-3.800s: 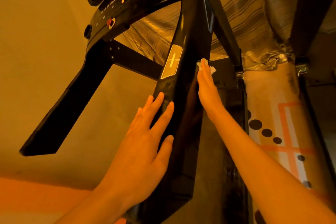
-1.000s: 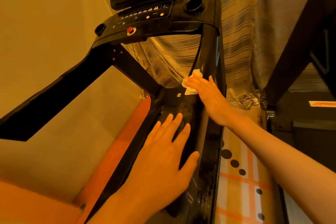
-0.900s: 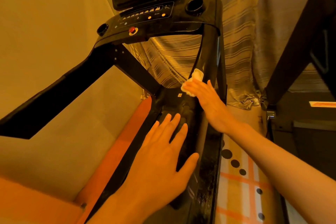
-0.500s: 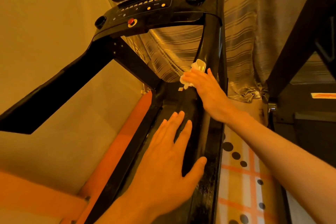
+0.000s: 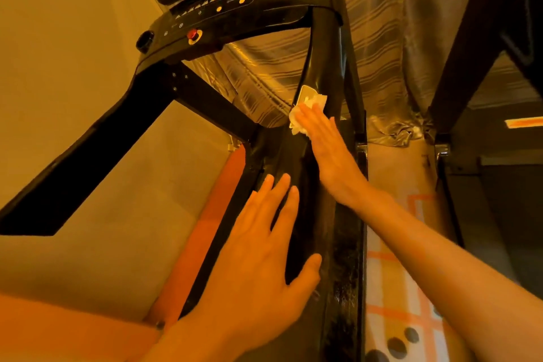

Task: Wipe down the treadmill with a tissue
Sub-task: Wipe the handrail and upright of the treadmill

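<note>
The black treadmill fills the view, its console (image 5: 223, 17) at the top and its right handrail (image 5: 326, 56) running down toward me. My right hand (image 5: 329, 150) lies flat on that handrail with straight fingers, pressing a crumpled white tissue (image 5: 308, 106) against the rail beside a pale label plate. My left hand (image 5: 264, 250) rests flat and spread on the lower stretch of the same handrail and holds nothing.
The left handrail (image 5: 97, 144) juts out at the left before a plain wall. Striped curtains (image 5: 390, 47) hang behind the console. A patterned mat (image 5: 393, 282) with dots and orange lines lies at the right, beside the dark frame of another machine (image 5: 470, 50).
My right hand has slid the tissue a little farther up the right handrail, onto the label plate. My left hand stays flat on the lower rail. The view has tilted slightly.
</note>
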Demonstrator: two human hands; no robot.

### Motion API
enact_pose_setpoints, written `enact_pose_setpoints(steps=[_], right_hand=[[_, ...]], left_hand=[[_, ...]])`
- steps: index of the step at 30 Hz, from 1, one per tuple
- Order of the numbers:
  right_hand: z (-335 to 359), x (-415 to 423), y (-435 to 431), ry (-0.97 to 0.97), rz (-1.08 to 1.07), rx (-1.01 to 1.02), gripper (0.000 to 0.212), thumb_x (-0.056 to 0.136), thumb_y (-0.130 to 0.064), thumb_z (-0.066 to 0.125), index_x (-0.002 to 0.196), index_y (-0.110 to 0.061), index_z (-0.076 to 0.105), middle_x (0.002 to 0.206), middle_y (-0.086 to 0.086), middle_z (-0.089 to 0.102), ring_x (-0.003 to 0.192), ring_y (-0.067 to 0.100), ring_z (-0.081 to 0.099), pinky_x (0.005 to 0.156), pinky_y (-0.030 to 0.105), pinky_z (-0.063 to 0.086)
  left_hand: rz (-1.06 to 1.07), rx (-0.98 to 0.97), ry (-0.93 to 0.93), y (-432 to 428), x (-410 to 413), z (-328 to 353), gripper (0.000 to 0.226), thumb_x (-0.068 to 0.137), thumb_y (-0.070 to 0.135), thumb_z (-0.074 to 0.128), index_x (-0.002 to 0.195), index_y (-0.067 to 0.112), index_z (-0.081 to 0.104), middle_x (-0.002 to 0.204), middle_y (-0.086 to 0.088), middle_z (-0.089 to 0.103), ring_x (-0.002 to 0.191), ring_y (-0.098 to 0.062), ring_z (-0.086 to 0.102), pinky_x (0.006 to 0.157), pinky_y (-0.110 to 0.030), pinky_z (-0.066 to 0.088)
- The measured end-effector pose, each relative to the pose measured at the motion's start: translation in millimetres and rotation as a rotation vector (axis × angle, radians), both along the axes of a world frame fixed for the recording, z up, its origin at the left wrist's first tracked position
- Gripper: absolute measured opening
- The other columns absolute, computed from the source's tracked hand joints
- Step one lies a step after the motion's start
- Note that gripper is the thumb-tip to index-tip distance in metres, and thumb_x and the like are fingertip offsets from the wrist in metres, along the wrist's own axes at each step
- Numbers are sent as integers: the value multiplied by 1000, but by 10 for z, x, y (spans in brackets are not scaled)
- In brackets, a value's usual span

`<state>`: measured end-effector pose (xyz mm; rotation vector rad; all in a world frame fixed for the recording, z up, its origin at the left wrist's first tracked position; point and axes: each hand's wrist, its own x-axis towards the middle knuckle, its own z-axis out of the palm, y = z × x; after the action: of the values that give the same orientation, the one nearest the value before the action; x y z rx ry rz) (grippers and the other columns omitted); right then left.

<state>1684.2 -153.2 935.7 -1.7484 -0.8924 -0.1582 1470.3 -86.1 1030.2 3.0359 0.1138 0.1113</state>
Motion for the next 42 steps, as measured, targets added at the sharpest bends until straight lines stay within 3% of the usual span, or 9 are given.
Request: enact_pose_setpoints(steps=[2,4,7,11,16,24,31,38,42], right_hand=[[-96,-464,-21,88,39,138,52,113,-29,19,164,-19,18,174,-1,9,161,15,-1,129,56,2],[-185,-1085,-127,196,78,243,57,112,-42,19,166,-23,16,174,-8,5,161,17,-1,129,53,3],[-327,-1606,-210,284,104,262,61,109,-54,19,166,-35,10,173,-17,1,160,13,-2,128,52,2],[-267,-1188,-61,294,25,251,54,110,-52,19,161,-40,7,172,-21,-2,159,5,-6,130,41,-7],[-107,-553,93,366,-39,209,54,107,-44,19,159,-39,3,173,-13,-4,156,-3,-11,129,47,-7],[-401,-1809,-141,395,48,316,57,106,-49,22,155,-62,-5,166,-36,-8,156,-4,-9,128,37,-5],[-130,-518,74,391,-47,187,53,112,-37,18,162,-31,-1,173,-9,-6,158,5,-11,128,51,-10],[-367,-1844,-109,333,60,353,54,110,-38,24,158,-45,2,167,-33,-9,156,-1,-10,128,35,-6],[-243,-1241,-11,307,14,297,50,109,-40,19,156,-47,2,170,-23,-9,156,0,-12,129,39,-9]], left_hand=[[1,5,-9,1,6,-27,86,85,72,15,161,40,-11,165,25,-28,147,5,-34,115,-17,-21],[-5,-29,-41,-4,8,-45,81,88,64,23,162,38,1,169,22,-13,151,6,-24,119,-19,-16],[-11,-77,-49,1,8,-60,72,87,58,22,154,51,-4,165,32,-12,150,10,-21,118,-15,-14],[2,-65,-41,7,2,-40,75,85,54,22,157,44,2,169,26,-6,152,8,-18,119,-14,-14],[21,47,-1,-21,3,-17,82,85,55,16,164,36,5,171,20,-6,153,4,-21,123,-23,-14],[19,69,-22,-52,-6,-33,74,93,49,21,164,35,8,172,18,-4,151,7,-21,121,-19,-17],[17,64,-33,-58,-19,-28,74,94,41,35,164,34,10,172,16,-1,155,2,-15,123,-21,-14],[-6,59,-63,-37,-19,-54,73,94,50,24,164,31,16,171,15,5,155,4,-13,121,-16,-14],[-6,52,-47,-24,-25,-47,77,91,50,23,165,31,15,172,14,3,155,4,-14,122,-17,-13]])
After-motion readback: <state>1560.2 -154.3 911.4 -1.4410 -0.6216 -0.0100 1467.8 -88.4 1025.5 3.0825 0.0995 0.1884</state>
